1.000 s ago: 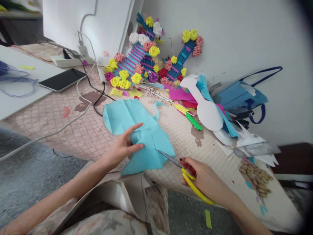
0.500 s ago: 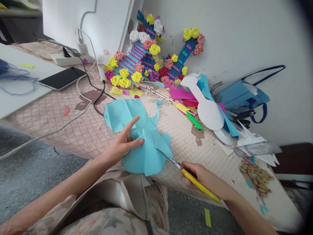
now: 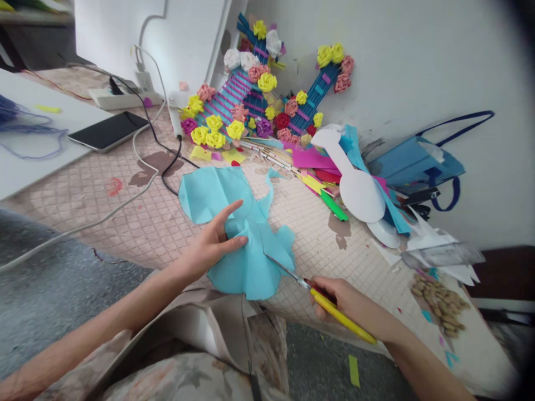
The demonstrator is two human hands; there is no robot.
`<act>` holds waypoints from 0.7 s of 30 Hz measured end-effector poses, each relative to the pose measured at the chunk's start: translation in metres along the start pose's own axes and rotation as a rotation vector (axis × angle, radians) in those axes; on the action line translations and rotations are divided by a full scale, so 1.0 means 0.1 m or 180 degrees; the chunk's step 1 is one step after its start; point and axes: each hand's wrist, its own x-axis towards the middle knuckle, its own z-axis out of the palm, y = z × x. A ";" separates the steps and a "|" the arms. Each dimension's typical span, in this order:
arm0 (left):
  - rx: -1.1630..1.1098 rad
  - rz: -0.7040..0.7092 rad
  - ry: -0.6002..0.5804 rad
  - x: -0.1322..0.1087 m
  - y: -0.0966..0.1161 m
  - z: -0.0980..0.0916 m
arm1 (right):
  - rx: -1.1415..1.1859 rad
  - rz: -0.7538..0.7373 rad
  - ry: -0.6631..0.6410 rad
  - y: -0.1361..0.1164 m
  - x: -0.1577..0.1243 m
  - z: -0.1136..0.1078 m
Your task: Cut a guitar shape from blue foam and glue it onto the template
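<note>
A light blue sheet of paper (image 3: 234, 273), creased and partly cut into rounded lobes, lies at the near table edge. My left hand (image 3: 213, 239) holds it near the middle, thumb and index finger spread on top; the other fingers are hidden, seemingly under the paper. My right hand (image 3: 338, 301) is closed around scissors (image 3: 340, 316) with yellow handles. Their blades reach into the right part of the paper, along a slit. A narrow curled strip (image 3: 270, 192) of the same paper sticks up at the far side.
White paper cutout (image 3: 361, 195), green marker (image 3: 333, 206) and coloured scraps lie to the right. Flower-decorated letter shapes (image 3: 234, 106) lean on the wall. A tablet (image 3: 108, 131), cables and power strip (image 3: 121, 97) are left. Peanuts (image 3: 438, 303) and a blue bag (image 3: 418, 161) are right.
The scissor blades have closed somewhat along the slit, and the paper's right part has buckled slightly. Both hands stay nearly in place; the view has shifted a little.
</note>
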 end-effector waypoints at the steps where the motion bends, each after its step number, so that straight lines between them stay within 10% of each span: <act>1: 0.0007 0.0009 -0.0008 0.00 0.00 0.00 | -0.0003 0.0002 -0.0011 -0.01 0.00 0.00; 21: -0.0172 -0.0120 -0.0048 -0.03 0.01 0.00 | -0.0231 0.0077 0.0348 0.04 0.00 0.03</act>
